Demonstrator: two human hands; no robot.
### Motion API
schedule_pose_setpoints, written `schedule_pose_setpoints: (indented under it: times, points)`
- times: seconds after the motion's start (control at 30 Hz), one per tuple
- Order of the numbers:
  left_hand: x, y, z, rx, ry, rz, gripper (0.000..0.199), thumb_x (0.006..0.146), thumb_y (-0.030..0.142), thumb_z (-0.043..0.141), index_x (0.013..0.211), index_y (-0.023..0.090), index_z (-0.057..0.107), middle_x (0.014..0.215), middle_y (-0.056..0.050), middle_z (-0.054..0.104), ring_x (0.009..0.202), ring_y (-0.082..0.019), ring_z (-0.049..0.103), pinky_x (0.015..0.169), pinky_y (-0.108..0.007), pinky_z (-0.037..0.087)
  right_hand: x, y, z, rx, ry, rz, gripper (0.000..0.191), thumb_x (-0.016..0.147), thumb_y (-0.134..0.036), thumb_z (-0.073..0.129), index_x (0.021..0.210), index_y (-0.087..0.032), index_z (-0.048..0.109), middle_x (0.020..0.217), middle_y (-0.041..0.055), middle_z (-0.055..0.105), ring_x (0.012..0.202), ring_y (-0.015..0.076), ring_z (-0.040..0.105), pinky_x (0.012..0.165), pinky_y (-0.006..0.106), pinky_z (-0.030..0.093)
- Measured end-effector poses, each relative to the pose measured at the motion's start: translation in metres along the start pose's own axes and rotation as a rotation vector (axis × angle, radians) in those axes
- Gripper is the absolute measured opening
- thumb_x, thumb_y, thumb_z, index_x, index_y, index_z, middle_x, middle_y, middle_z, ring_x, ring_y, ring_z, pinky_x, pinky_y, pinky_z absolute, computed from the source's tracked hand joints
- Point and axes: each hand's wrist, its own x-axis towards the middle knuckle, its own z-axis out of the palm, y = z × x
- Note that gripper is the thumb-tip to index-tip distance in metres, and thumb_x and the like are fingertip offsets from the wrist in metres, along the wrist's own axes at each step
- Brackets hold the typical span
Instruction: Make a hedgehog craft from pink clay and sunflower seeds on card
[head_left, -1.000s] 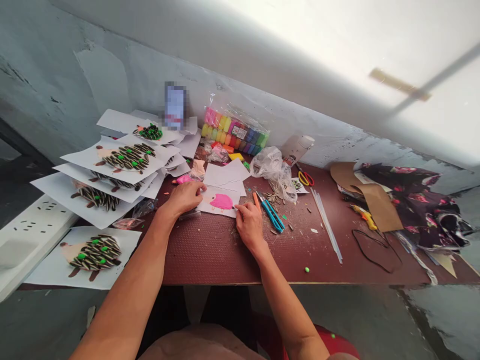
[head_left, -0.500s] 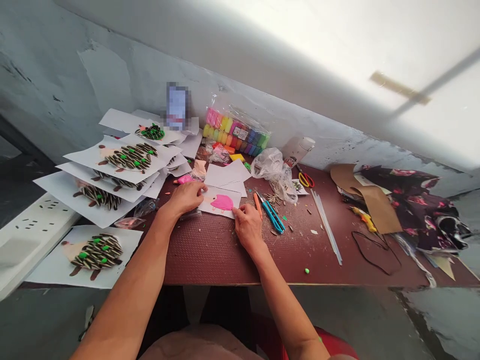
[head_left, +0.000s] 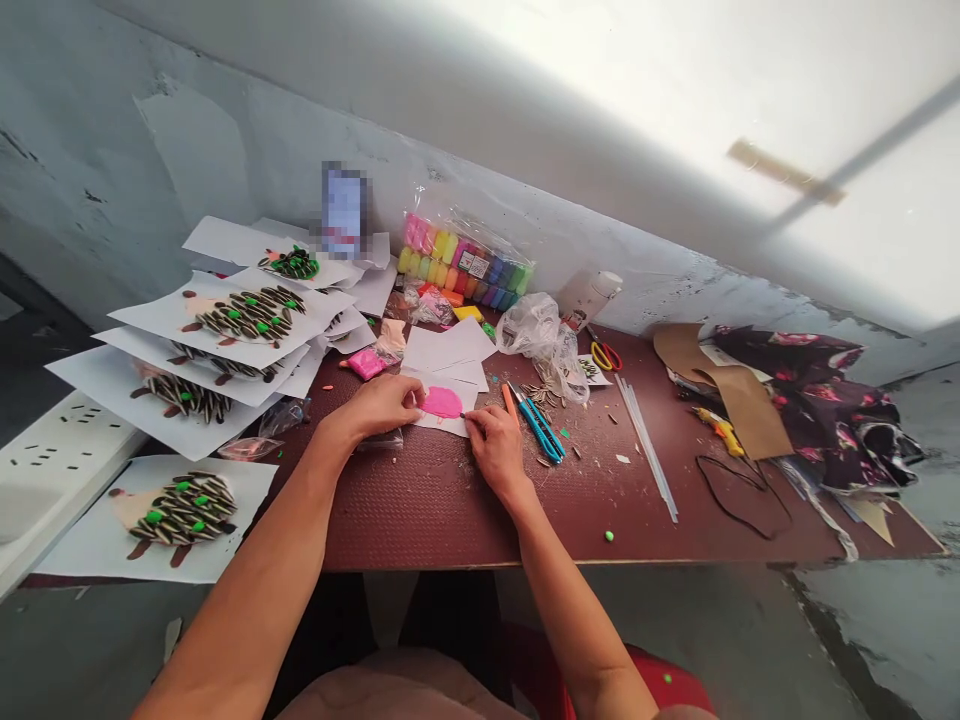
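**Pink clay shape between both hands, mid-frame**

Left hand (head_left: pixel 375 408) now further onto the white paper sheet (head_left: pixel 454 424) than a moment ago, fingers (head_left: pixel 405 398) slightly apart and flat, not clamped, tips at the edge of the pink clay shape (head_left: pixel 442 402). Sheet on the maroon surface (head_left: pixel 420 510), centre of frame. Right hand (head_left: pixel 495 450) at the sheet's lower right corner, fingers together; any pinch on the paper impossible to tell. Part of the sheet hidden under the left fingers. Blurred upright object (head_left: pixel 343 210), upper centre, unreadable.

Head-worn view; looks forward, down across the worktable (head_left: pixel 450 520).
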Motion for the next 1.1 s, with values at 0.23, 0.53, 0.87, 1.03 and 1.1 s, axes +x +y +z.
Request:
schedule_pose_setpoints:
  times: [0.23, 0.53, 0.87, 1.03, 1.1]
  points:
    - [0.0, -0.001, -0.002, 0.008, -0.009, -0.004, 0.019, 0.074, 0.027, 0.066, 0.091, 0.022, 0.071, 0.089, -0.004, 0.075, 0.086, -0.023, 0.069, 0.071, -0.029, 0.048, 0.019, -0.007, -0.009, -0.069, -0.109, 0.039, 0.013, 0.095, -0.02, 0.065, 0.094, -0.021, 0.078, 0.092, 0.0044, 0.072, 0.086, 0.0171, 0.066, 0.082, 0.029, 0.046]
    - [-0.003, 0.001, -0.001, 0.041, 0.027, -0.011, 0.02, 0.074, 0.024, 0.065, 0.093, 0.022, 0.062, 0.09, -0.004, 0.072, 0.085, -0.023, 0.066, 0.072, -0.03, 0.047, 0.026, -0.006, -0.008, -0.062, -0.127, 0.026, 0.012, 0.092, -0.016, 0.067, 0.092, -0.021, 0.078, 0.089, 0.0025, 0.074, 0.084, 0.0158, 0.066, 0.096, 0.033, 0.043]
    - [-0.002, 0.0, -0.003, 0.051, 0.019, 0.006, 0.017, 0.075, 0.021, 0.065, 0.092, 0.021, 0.063, 0.092, -0.005, 0.072, 0.088, -0.024, 0.067, 0.072, -0.031, 0.046, 0.027, -0.002, -0.007, -0.038, -0.142, 0.002, 0.015, 0.095, -0.016, 0.064, 0.089, -0.018, 0.078, 0.089, 0.004, 0.072, 0.084, 0.0161, 0.064, 0.094, 0.032, 0.043]
    - [-0.002, 0.0, -0.003, 0.074, 0.014, 0.0, 0.017, 0.076, 0.023, 0.066, 0.093, 0.021, 0.065, 0.094, -0.005, 0.073, 0.089, -0.025, 0.067, 0.073, -0.031, 0.046, 0.021, 0.005, -0.007, 0.093, -0.14, 0.003, 0.019, 0.097, -0.016, 0.061, 0.096, -0.02, 0.079, 0.091, 0.0038, 0.073, 0.087, 0.0161, 0.066, 0.093, 0.031, 0.045]
    - [-0.002, -0.001, -0.002, 0.074, 0.012, -0.006, 0.018, 0.075, 0.024, 0.066, 0.093, 0.021, 0.066, 0.094, -0.005, 0.073, 0.089, -0.025, 0.067, 0.073, -0.031, 0.047, 0.019, 0.006, -0.007, 0.099, -0.132, -0.002, 0.021, 0.098, -0.017, 0.059, 0.099, -0.02, 0.08, 0.092, 0.004, 0.073, 0.087, 0.0162, 0.066, 0.097, 0.033, 0.045]
